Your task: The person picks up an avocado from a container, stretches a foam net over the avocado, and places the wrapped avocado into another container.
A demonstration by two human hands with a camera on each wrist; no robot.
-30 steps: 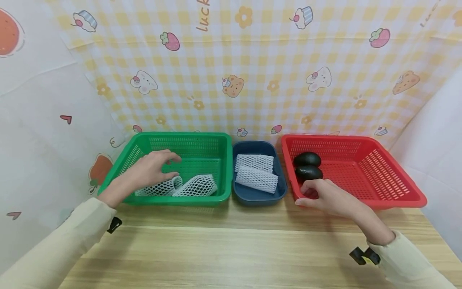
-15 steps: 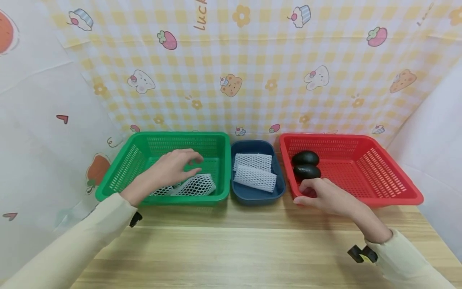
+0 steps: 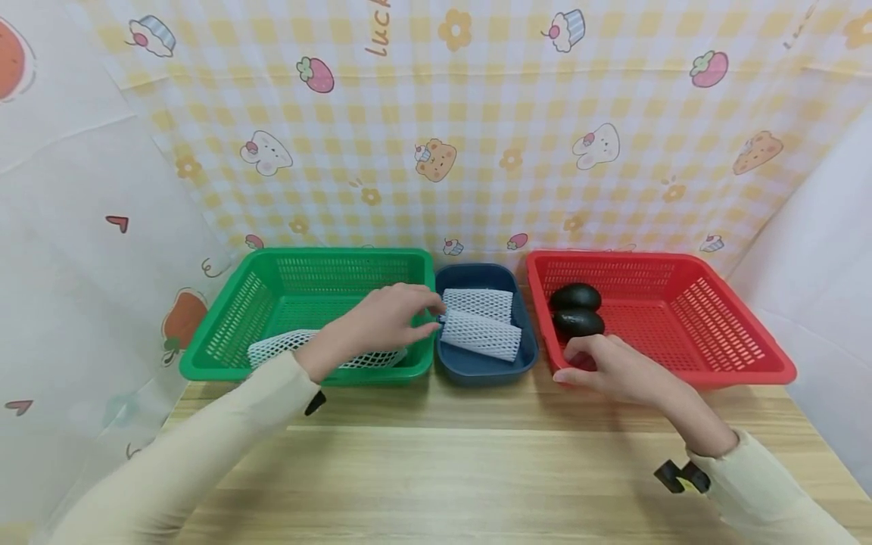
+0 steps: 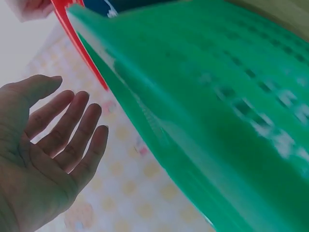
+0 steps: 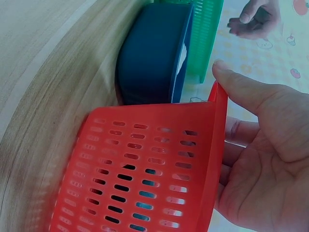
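Green basket (image 3: 320, 281) left of frame, red basket (image 3: 647, 325) right, dark-blue tray (image 3: 487, 371) centre, all on bench (image 3: 422, 484). Green basket's rim under my left grip (image 3: 388, 319), relaxed and empty, near tray's two foam net sleeves (image 3: 482, 335): rear lies crosswise, front slants down-right. Right grip (image 3: 616, 371) loosely curled, thumb apart, at red basket's lower-left corner, rim contact unclear; two avocados (image 3: 579, 323) beyond, long axes crosswise.
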